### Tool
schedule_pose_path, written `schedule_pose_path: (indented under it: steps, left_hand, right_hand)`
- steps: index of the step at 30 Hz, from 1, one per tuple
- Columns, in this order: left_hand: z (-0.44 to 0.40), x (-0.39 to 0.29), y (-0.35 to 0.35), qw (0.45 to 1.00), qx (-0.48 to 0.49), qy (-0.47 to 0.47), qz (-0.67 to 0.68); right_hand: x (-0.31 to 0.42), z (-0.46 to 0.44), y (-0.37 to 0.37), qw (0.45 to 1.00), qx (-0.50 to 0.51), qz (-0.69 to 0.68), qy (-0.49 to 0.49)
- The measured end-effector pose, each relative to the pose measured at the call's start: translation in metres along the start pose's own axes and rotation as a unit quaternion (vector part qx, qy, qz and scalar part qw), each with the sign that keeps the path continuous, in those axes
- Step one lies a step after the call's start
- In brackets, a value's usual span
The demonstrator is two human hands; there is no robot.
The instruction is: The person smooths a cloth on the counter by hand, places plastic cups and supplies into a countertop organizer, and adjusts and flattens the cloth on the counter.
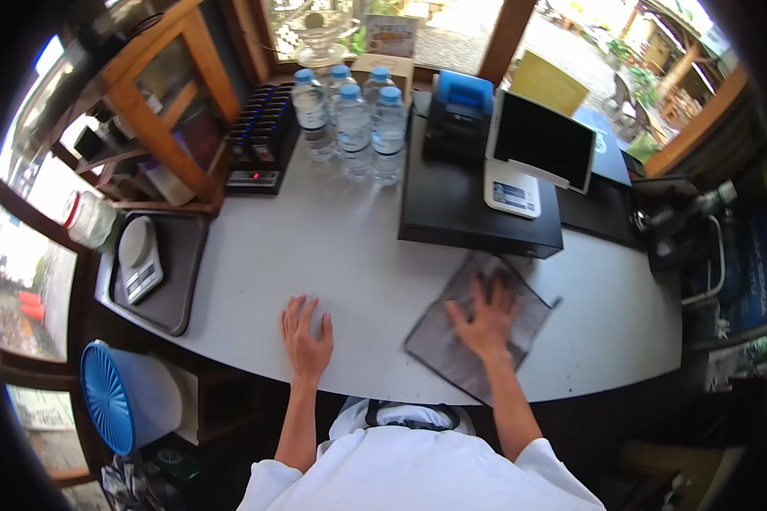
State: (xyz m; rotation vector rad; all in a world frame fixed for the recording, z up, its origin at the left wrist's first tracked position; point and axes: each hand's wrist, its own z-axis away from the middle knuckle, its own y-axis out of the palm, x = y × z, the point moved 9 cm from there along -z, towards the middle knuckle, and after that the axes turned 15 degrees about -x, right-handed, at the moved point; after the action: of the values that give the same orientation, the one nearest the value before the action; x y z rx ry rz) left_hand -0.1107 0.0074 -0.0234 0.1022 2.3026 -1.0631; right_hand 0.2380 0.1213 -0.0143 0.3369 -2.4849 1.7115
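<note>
A thin grey cloth (439, 330) with dark edges lies spread on the white counter (247, 255), just in front of a black cash drawer (477, 226). My right hand (487, 319) presses flat on this cloth, fingers spread and slightly blurred. To the left, my left hand (306, 338) rests on the bare counter near its front edge. Its fingers are apart and it holds nothing. One corner of the cloth reaches toward the counter's front edge, and another points right.
Several water bottles (354, 136) stand at the back beside a black pager rack (268, 128). On the drawer sit a tablet stand (513, 192) and a blue-topped printer (460, 111). At left, a dark tray (189, 277) carries a kitchen scale (141, 264). Below hangs a blue-lidded container (111, 396).
</note>
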Motion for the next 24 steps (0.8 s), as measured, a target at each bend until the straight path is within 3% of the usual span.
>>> schedule_pose_path:
  steps: [4, 7, 10, 12, 15, 17, 19, 22, 24]
  left_hand:
    - [0.000, -0.007, 0.010, 0.999, 0.024, 0.034, -0.030]
    - [-0.003, -0.011, 0.008, 0.999, 0.022, 0.027, -0.021]
    - [-0.005, -0.012, 0.012, 0.998, 0.030, 0.036, -0.041]
    - [-0.006, -0.017, 0.010, 0.998, 0.035, 0.028, -0.046]
    - [-0.008, -0.018, 0.005, 0.998, 0.039, 0.029, -0.039]
    - [-0.006, -0.019, 0.008, 0.998, 0.036, 0.034, -0.030]
    - [0.000, 0.000, 0.014, 0.999, 0.031, 0.036, -0.013]
    - [-0.001, -0.007, 0.009, 1.000, 0.016, 0.014, 0.012]
    - [-0.001, -0.012, 0.008, 1.000, 0.014, 0.008, 0.021]
  right_hand:
    - [0.110, 0.064, 0.014, 0.959, 0.069, -0.150, -0.232]
    - [0.057, 0.051, 0.003, 0.976, 0.032, -0.125, -0.176]
    - [-0.039, 0.002, -0.005, 0.997, 0.032, 0.025, 0.063]
    - [-0.042, -0.008, 0.005, 0.994, 0.000, 0.049, 0.096]
    - [0.051, 0.005, 0.018, 1.000, 0.019, -0.019, -0.008]
    - [0.112, 0.043, 0.019, 0.978, 0.044, -0.106, -0.177]
    - [0.108, 0.072, 0.014, 0.955, 0.071, -0.200, -0.205]
    - [-0.004, 0.054, -0.012, 0.992, 0.045, -0.089, -0.077]
    - [-0.081, 0.030, -0.018, 0.995, 0.039, 0.058, 0.073]
